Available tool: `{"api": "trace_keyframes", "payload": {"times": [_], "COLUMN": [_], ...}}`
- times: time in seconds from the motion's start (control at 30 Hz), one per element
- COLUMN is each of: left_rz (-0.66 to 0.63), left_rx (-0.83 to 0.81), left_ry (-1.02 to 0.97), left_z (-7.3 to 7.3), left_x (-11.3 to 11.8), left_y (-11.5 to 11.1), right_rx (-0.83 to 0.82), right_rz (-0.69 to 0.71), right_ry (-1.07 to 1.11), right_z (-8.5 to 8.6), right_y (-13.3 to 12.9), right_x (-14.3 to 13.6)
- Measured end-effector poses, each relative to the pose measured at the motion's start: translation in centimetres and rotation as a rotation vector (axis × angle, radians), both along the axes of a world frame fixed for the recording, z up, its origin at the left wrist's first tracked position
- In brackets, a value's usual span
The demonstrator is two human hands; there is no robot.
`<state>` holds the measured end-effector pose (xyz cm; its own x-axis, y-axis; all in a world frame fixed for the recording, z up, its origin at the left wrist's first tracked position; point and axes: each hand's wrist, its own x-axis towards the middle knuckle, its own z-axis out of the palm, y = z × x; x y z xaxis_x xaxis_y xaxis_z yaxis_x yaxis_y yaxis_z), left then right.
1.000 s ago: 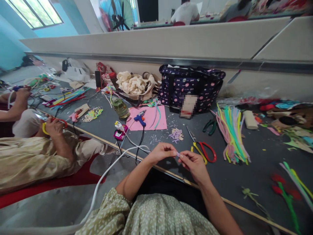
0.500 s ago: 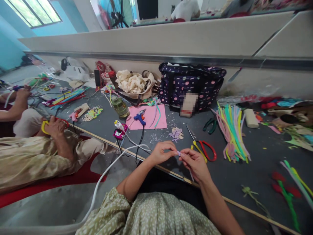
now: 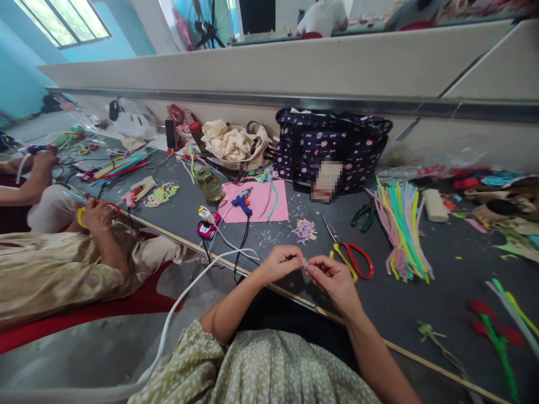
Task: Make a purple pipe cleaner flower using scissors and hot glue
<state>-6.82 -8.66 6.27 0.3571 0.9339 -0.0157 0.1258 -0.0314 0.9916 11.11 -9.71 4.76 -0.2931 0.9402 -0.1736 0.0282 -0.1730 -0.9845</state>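
My left hand (image 3: 283, 262) and my right hand (image 3: 332, 276) meet above the table's front edge, both closed in a pinch. Between their fingertips is a small lilac piece of pipe cleaner (image 3: 305, 265), mostly hidden by the fingers. Just beyond the hands lies a small pile of lilac and cream cut pieces (image 3: 304, 230). To the right of it rest scissors (image 3: 349, 259) with one red and one yellow handle, blades spread a little. A bundle of pastel pipe cleaners (image 3: 402, 230) lies farther right.
A blue glue gun (image 3: 242, 203) lies on a pink sheet (image 3: 275, 205). Near it stand a jar of yellowish liquid (image 3: 209, 184) and a pink power socket (image 3: 208, 226). Green pliers (image 3: 362, 217) and a dark patterned bag (image 3: 330, 143) are behind. A co-worker's hand (image 3: 99, 216) holds scissors at left.
The lilac piece shows less between my fingertips, which have drawn slightly closer together. The view has shifted a little. At left, the co-worker's scissors have tilted slightly.
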Motion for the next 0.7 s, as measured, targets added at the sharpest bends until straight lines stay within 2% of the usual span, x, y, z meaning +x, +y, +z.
{"api": "trace_keyframes", "payload": {"times": [0.17, 0.3, 0.4, 0.57, 0.7], "left_rz": [0.043, 0.069, 0.090, 0.152, 0.141], "left_rx": [-0.267, -0.402, -0.492, -0.534, -0.472], "left_ry": [-0.214, -0.287, -0.317, -0.374, -0.409], "left_z": [-0.3, -0.6, -1.2, -1.3, -0.6], "left_x": [0.6, 0.8, 0.7, 0.5, 0.2], "left_y": [0.0, 0.2, 0.4, 1.0, 1.1], "right_rx": [0.362, 0.777, 0.950, 0.865, 0.652], "right_rz": [-0.001, 0.115, 0.185, 0.087, -0.002], "right_ry": [-0.191, -0.400, -0.499, -0.456, -0.379], "right_z": [0.3, 0.4, 0.2, 0.2, 0.2], "right_y": [-0.2, 0.0, 0.4, 1.1, 1.5], "right_x": [0.1, 0.5, 0.5, 0.2, -0.1]}}
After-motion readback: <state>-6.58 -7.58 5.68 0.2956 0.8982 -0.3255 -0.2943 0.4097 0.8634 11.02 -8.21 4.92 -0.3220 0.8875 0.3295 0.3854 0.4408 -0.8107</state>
